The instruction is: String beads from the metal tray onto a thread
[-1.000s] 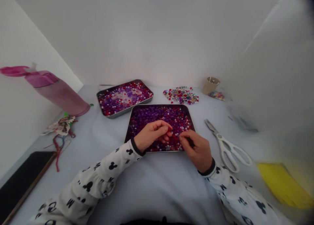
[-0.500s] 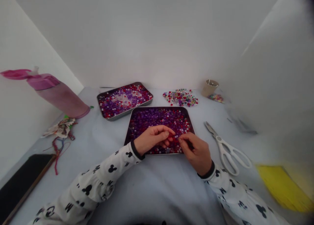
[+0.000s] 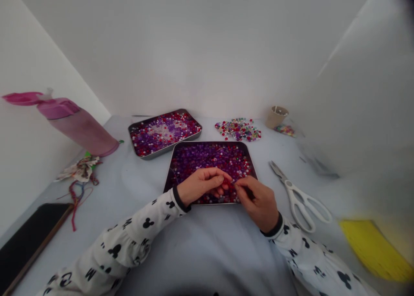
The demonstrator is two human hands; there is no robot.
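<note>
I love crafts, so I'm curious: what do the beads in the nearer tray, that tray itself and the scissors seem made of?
Beads: likely plastic or glass, I can't tell which; many look glossy, some translucent.
Nearer tray: probably metal, with a smooth grey sheen along its rim.
Scissors: blades probably metal, being grey and tapering; handles likely plastic, smooth and white.

over the near bead tray [image 3: 207,141]: my left hand [image 3: 204,185] has edged toward that tray's right side | gap to my right hand [image 3: 258,200] has narrowed, fingertips nearly meeting | purplish speck [image 3: 233,182], too small to identify, now shows between them above the tray
</note>
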